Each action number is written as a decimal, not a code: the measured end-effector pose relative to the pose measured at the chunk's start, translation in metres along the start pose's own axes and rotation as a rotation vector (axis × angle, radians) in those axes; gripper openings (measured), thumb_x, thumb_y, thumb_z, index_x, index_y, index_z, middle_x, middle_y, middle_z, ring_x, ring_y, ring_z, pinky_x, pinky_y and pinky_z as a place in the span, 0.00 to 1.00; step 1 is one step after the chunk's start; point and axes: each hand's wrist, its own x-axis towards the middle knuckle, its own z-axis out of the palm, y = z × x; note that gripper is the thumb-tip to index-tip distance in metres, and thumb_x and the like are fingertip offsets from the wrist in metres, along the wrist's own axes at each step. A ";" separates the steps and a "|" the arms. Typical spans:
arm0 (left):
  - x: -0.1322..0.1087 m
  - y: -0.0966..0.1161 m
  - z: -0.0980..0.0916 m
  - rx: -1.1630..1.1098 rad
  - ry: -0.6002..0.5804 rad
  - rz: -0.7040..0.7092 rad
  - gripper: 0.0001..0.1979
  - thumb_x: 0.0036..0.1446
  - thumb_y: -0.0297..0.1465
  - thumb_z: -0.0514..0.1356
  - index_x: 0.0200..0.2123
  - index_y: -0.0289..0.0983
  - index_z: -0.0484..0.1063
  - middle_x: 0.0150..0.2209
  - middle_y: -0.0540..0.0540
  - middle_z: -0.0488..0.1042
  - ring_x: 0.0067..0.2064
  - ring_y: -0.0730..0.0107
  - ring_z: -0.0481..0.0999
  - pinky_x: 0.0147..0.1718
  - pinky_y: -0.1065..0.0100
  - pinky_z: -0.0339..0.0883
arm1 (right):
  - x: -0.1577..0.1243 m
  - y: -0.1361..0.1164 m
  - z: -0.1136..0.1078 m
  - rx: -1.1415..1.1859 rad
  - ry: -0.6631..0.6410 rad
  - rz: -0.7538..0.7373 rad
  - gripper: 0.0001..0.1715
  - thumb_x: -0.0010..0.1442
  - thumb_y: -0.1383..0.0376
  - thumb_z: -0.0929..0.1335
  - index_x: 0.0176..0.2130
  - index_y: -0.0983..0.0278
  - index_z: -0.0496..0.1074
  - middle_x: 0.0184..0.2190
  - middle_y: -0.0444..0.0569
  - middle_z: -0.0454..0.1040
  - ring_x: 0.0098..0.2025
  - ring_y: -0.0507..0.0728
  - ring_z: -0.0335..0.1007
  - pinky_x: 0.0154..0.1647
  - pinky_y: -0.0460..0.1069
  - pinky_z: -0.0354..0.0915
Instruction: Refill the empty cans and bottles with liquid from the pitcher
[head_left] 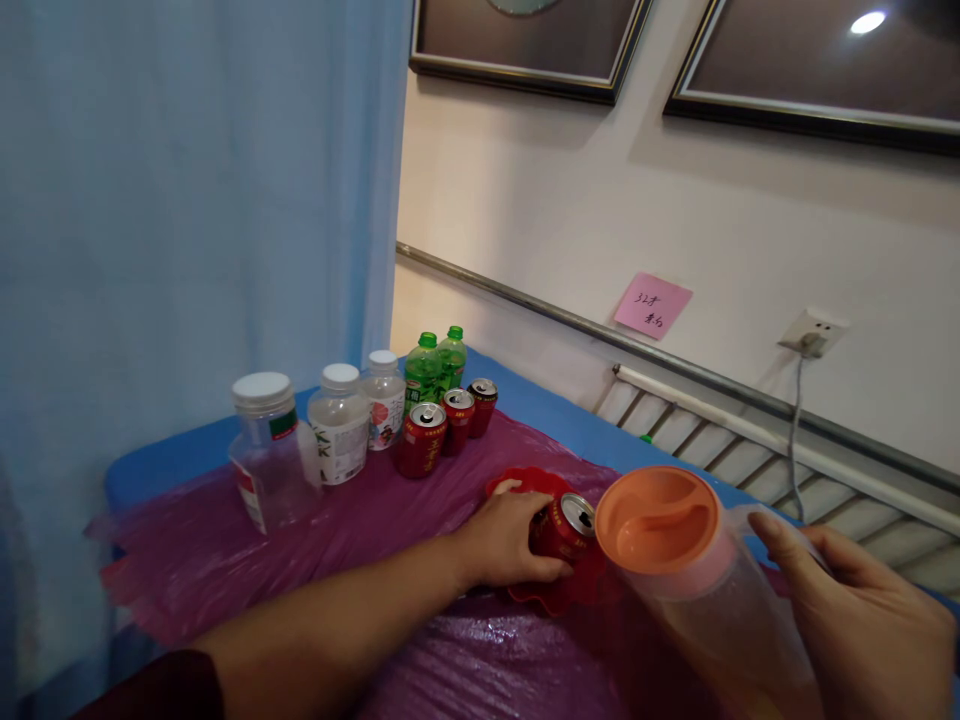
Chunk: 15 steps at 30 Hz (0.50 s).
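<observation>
My left hand (510, 535) is wrapped round a red drink can (564, 530) with an opened silver top. The can tilts a little to the right, over a red scalloped dish (551, 596). In my right hand (862, 600) is the handle of a translucent pitcher (739, 640) with an orange lid (660, 520). The pitcher leans left, its lid close beside the can's top; whether they touch I cannot tell. Its lower part runs out of view at the bottom.
Three red cans (422, 445) stand behind the dish. Near them are two green bottles (424, 372) and clear jars with white lids (341, 430). Purple plastic sheeting (480, 650) covers the blue table (525, 385). A blue curtain (187, 200) hangs left; a radiator (690, 430) lines the wall.
</observation>
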 end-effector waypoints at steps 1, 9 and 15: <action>0.000 0.000 0.000 0.003 0.001 -0.001 0.30 0.44 0.48 0.70 0.51 0.45 0.74 0.44 0.48 0.82 0.45 0.54 0.79 0.60 0.54 0.56 | 0.000 -0.001 0.000 0.002 0.003 -0.001 0.26 0.52 0.41 0.71 0.26 0.61 0.75 0.18 0.41 0.64 0.27 0.55 0.64 0.23 0.46 0.56; 0.000 0.002 -0.002 0.001 -0.001 -0.007 0.30 0.44 0.46 0.70 0.51 0.45 0.74 0.46 0.48 0.82 0.46 0.53 0.79 0.62 0.52 0.53 | 0.000 0.001 0.001 0.021 0.003 -0.011 0.26 0.52 0.42 0.72 0.26 0.61 0.75 0.19 0.41 0.65 0.27 0.55 0.64 0.23 0.46 0.56; 0.000 0.004 -0.002 -0.011 -0.016 -0.028 0.30 0.44 0.46 0.71 0.51 0.44 0.74 0.46 0.47 0.82 0.46 0.53 0.78 0.61 0.49 0.54 | 0.001 0.005 0.002 0.005 -0.015 0.013 0.26 0.51 0.41 0.72 0.27 0.61 0.76 0.18 0.40 0.65 0.28 0.55 0.65 0.24 0.46 0.56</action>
